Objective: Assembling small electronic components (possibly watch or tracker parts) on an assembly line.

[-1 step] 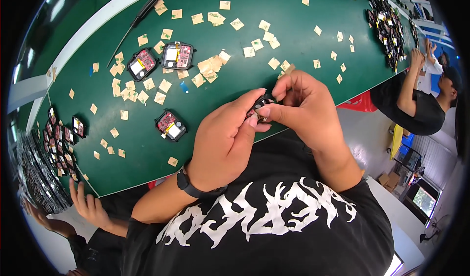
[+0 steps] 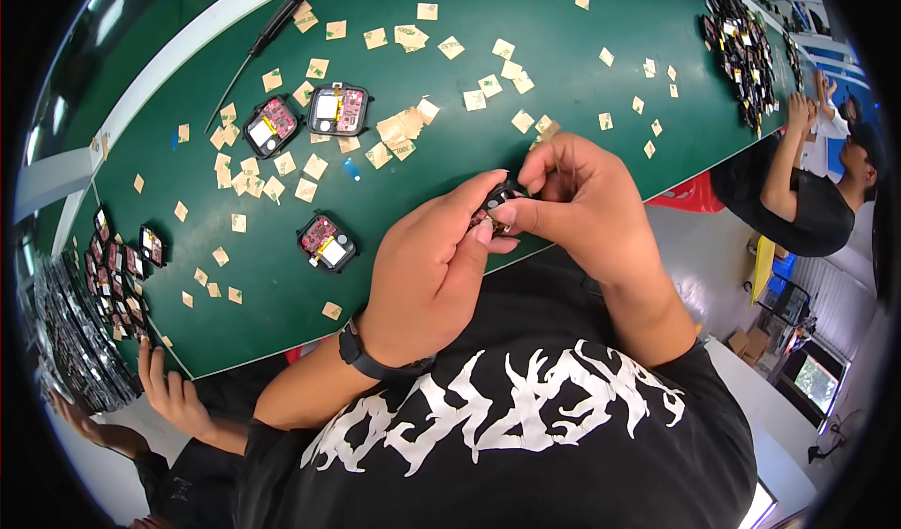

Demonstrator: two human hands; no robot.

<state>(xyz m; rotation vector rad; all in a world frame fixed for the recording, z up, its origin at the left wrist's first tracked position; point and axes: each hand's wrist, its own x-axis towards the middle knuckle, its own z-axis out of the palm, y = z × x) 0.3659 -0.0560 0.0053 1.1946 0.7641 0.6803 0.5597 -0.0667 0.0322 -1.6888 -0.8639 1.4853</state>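
Close to the table's near edge, my left hand (image 2: 422, 266) wraps round a small black watch case (image 2: 504, 194) with a red circuit board inside. My right hand (image 2: 596, 200) has its thumb on the case, with the fingers curled above it. A tan paper piece (image 2: 547, 133) shows just behind the right knuckles; whether they touch it I cannot tell. Much of the held case is hidden by my fingers. To the left lies an open watch case (image 2: 328, 242) with a red board and a silver-white block. Two similar cases, one upper (image 2: 339, 109) and one beside it (image 2: 272, 125), lie farther off.
Tan paper squares (image 2: 401, 127) are scattered over the green table (image 2: 526, 22). A black-handled screwdriver (image 2: 272, 29) lies at the far left. Piles of cases stand at the left (image 2: 114, 276) and far right (image 2: 740, 50). A co-worker's hand (image 2: 172, 393) reaches the left edge; another person (image 2: 798, 191) sits at right.
The co-worker's hand at the left has shifted slightly toward the pile's near edge. My two hands keep nearly the same pose on the watch case.
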